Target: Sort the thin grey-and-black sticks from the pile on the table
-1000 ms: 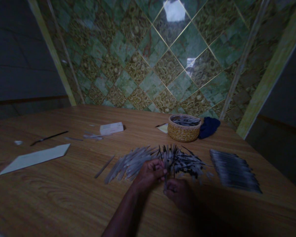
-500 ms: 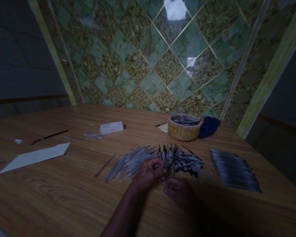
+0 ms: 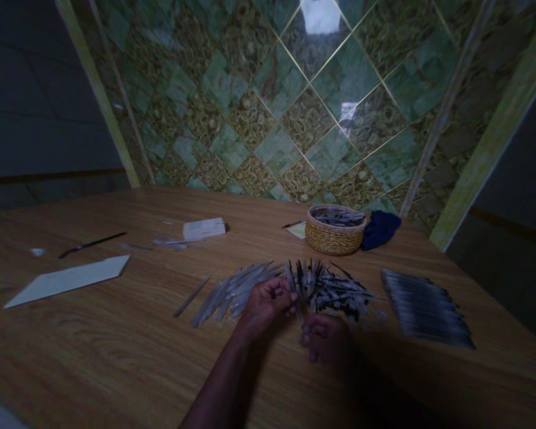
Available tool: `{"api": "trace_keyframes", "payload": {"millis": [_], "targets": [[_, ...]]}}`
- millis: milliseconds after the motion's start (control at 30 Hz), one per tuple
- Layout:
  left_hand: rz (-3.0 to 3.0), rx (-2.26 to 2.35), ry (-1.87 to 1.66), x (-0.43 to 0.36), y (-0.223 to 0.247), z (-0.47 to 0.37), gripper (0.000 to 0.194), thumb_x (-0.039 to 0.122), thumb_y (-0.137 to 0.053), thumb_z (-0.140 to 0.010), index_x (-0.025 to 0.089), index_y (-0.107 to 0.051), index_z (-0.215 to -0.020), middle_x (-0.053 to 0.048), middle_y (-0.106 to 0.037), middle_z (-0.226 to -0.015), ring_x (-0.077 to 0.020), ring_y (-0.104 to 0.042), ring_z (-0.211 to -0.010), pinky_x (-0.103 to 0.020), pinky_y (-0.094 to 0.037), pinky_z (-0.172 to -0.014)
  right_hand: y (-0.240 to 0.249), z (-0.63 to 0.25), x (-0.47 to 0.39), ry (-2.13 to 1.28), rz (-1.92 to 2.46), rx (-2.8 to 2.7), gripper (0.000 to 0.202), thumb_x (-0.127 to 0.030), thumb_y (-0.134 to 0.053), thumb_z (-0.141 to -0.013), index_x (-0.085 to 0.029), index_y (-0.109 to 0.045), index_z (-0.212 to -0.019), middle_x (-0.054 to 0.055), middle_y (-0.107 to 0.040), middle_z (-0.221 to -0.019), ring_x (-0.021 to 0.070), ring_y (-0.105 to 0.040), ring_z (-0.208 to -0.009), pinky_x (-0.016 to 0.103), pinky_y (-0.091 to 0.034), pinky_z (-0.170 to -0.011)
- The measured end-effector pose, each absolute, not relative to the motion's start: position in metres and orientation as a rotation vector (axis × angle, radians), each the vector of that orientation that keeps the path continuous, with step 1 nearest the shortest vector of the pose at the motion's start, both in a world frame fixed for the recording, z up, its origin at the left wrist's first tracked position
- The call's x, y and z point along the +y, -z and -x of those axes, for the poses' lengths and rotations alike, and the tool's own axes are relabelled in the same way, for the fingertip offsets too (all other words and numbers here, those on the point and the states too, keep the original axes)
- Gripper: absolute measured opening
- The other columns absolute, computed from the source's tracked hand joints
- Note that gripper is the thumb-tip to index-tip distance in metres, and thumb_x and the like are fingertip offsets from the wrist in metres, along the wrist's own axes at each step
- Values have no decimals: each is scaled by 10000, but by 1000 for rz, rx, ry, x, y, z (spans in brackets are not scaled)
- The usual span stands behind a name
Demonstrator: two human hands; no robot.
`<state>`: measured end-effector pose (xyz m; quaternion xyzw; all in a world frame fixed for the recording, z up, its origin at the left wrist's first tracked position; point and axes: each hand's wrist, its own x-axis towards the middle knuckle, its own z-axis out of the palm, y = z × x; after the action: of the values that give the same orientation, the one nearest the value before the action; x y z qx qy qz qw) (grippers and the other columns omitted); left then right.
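Note:
My left hand (image 3: 268,302) is closed in a pinch on a slim, pale translucent strip (image 3: 290,277), held upright at the middle of the table. Just below and to the right, my right hand (image 3: 325,336) has its fingers curled together near the strip's lower end; what lies in them is too dark to make out. Left of my hands spreads a fanned pile of pale, thin strips (image 3: 226,298). Behind and right of them lies a loose heap of dark-tipped thin sticks (image 3: 339,293), which look like slender pens.
A neat row of dark sticks (image 3: 426,307) lies at right. Behind stand a woven basket (image 3: 335,239) full of sticks and a dark blue cloth (image 3: 381,229). To the left are a white box (image 3: 204,228), a white board (image 3: 69,280) and a thin black tool (image 3: 93,244).
My right hand has moved slightly apart from the left, down and to the right. My left hand has risen a little, still pinching. The view has shifted slightly.

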<state>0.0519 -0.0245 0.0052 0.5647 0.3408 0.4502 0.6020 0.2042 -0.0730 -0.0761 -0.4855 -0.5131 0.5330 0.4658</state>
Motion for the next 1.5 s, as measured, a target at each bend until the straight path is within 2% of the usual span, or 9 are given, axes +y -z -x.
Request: {"api": "trace_keyframes", "payload": {"millis": [267,467,633,833,1067,1333,1500], "targets": [[-1285,781,-1064,-25,-6,-51,289,307,-777,-576,152,-546,-654,40,-587,-494,-85,-532,-435,-186,-413,-442,73,-211,-67,-1503,949,-1039,374,-344,-740,-548,-182,-455,-729,18,-694,-631,137,-594,-388,193,-397,-330],[-1268,780,-1058,-29,-10,-54,300,312,-784,-571,147,-545,-646,19,-616,-488,-95,-546,-436,-193,-426,-445,61,-212,-71,-1539,836,-913,403,-362,-745,-585,-200,-420,-759,15,-695,-677,134,-621,-444,182,-393,-371],[-1254,757,-1086,-30,-11,-58,285,303,-781,-575,142,-557,-648,11,-629,-497,-101,-556,-447,-199,-437,-454,64,-210,-69,-1542,798,-858,433,-428,-744,-585,-202,-432,-783,2,-675,-640,122,-582,-399,185,-366,-352],[-1226,765,-1150,-32,-12,-57,220,260,-743,-634,141,-568,-692,14,-635,-537,-98,-568,-470,-193,-445,-470,70,-207,-70,-1450,855,-827,386,-436,-740,-592,-172,-513,-759,-28,-622,-534,67,-462,-296,164,-287,-300],[-1255,727,-1146,-31,-12,-55,199,229,-731,-658,136,-565,-718,5,-651,-583,-99,-579,-489,-197,-457,-486,71,-209,-70,-1385,1007,-979,336,-441,-707,-619,-144,-573,-699,2,-646,-562,62,-478,-316,168,-310,-311],[-1277,722,-1170,-33,-16,-54,203,234,-733,-659,136,-563,-710,16,-637,-550,-94,-566,-486,-194,-451,-487,69,-207,-71,-1359,1049,-979,333,-434,-705,-586,-150,-575,-703,-6,-646,-556,62,-474,-319,169,-307,-316],[-1281,716,-1126,-33,-13,-58,213,249,-736,-650,136,-559,-687,17,-633,-543,-94,-561,-485,-194,-440,-488,68,-206,-73,-1359,1044,-1038,312,-426,-689,-610,-151,-583,-714,-1,-651,-574,68,-493,-346,173,-330,-338]]}}
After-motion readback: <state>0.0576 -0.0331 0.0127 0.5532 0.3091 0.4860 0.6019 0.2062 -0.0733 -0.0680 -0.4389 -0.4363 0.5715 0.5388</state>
